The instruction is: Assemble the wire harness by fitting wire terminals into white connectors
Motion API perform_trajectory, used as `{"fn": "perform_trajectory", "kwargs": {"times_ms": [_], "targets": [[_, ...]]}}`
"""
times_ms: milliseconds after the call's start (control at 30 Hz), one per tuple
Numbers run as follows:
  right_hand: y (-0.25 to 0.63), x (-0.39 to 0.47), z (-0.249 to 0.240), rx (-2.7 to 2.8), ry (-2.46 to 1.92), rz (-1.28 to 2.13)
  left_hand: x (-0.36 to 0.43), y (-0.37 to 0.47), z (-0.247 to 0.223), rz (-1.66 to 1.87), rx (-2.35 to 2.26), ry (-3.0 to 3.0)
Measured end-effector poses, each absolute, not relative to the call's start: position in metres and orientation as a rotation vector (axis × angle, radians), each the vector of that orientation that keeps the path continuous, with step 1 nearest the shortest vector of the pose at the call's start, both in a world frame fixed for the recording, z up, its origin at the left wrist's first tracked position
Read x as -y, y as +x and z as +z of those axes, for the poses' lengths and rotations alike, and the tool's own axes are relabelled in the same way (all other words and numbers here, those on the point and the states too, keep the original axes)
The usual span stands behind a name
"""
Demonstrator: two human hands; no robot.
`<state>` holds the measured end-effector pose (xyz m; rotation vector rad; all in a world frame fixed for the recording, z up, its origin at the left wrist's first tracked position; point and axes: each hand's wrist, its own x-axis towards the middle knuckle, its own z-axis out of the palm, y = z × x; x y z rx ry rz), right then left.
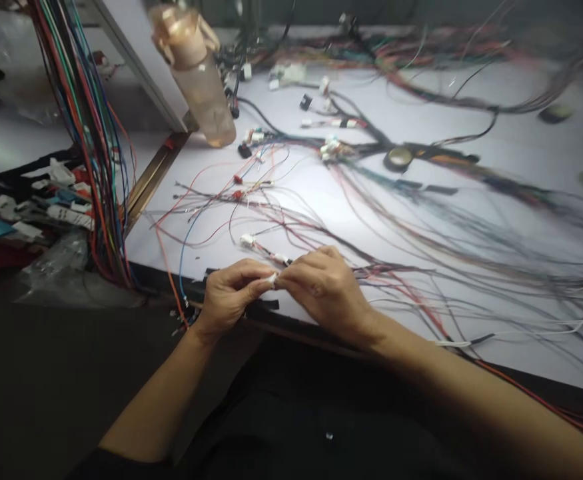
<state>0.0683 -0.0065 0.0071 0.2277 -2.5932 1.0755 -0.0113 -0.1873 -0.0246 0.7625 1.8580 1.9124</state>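
Near the table's front edge, my left hand point(234, 293) pinches a small white connector point(272, 280) between thumb and fingers. My right hand point(328, 290) meets it from the right, its fingertips pressed together at the connector's other end. What those right fingertips grip is hidden. Just beyond my hands lies another white plug point(247, 240) on short wires. A bundle of thin dark and red wires point(316, 230) spreads over the white table point(211, 220) behind them.
A clear bottle point(204, 93) stands at the back left beside a white panel point(136, 53). Coloured wires point(86, 133) hang at the left near a pile of connectors point(56, 200). A taped harness point(436, 160) with a tape roll point(398, 160) crosses the table.
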Motion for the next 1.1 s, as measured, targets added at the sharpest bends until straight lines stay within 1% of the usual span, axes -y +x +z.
{"fn": "perform_trajectory", "kwargs": {"times_ms": [133, 200, 400, 533, 700, 833, 867, 933, 1000, 1100], "targets": [[0.069, 0.002, 0.011, 2.654, 0.21, 1.058, 0.189, -0.012, -0.021, 1.817, -1.94, 0.791], [0.07, -0.001, 0.018, 2.722, 0.222, 0.998, 0.189, -0.013, -0.018, 1.804, -1.958, 0.834], [0.072, -0.003, 0.028, 2.957, 0.41, 0.606, 0.184, -0.023, 0.0, 1.707, -1.996, 1.082], [0.068, -0.015, 0.026, 2.984, 0.381, 0.611, 0.178, -0.038, 0.01, 1.675, -2.036, 1.126], [0.064, -0.031, 0.019, 2.943, 0.23, 0.656, 0.167, -0.045, 0.012, 1.836, -2.052, 0.861], [0.059, -0.031, 0.014, 2.862, 0.089, 0.848, 0.16, -0.026, 0.007, 2.167, -1.892, 0.372], [0.058, -0.03, 0.013, 2.835, 0.084, 0.887, 0.157, -0.019, 0.005, 2.19, -1.839, 0.267], [0.054, -0.027, 0.013, 2.791, 0.115, 0.921, 0.146, -0.005, 0.004, 2.119, -1.719, 0.173], [0.05, -0.023, 0.012, 2.778, 0.151, 0.901, 0.131, 0.004, 0.005, 2.098, -1.621, 0.15], [0.046, -0.019, 0.007, 2.8, 0.165, 0.765, 0.105, 0.005, 0.01, 2.229, -1.537, 0.023]]}}
